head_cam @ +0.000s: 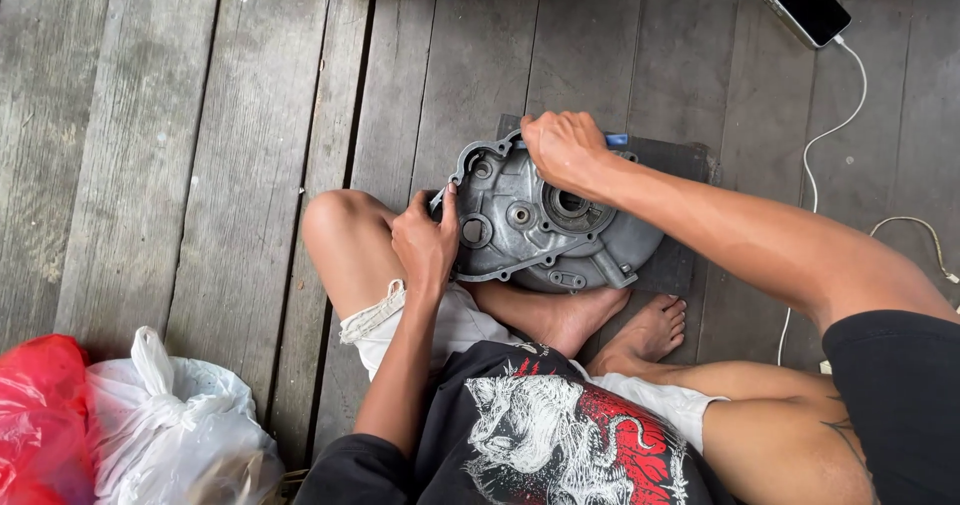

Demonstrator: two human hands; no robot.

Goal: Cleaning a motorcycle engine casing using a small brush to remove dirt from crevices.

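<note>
A grey metal engine cover [545, 220] lies on a dark mat [680, 160] on the plank floor [180, 145], just beyond the person's bare feet. The left hand [425, 240] grips the cover's near-left edge, thumb up along the rim, while the right hand [562, 148] is closed around a blue-handled tool [616, 140] (mostly hidden) pressed at the far rim. A phone [807, 4] with a white cable [835, 130] lies far right; red and white plastic bags [120, 420] sit near left.

We wear a black short-sleeved shirt printed with a white beast on a red ground; pale, frayed-hem shorts; no shoes, both feet bare; our hands, left [425, 245] and right [563, 150], gloveless, no rings; dark tattoo lines on one thigh.
</note>
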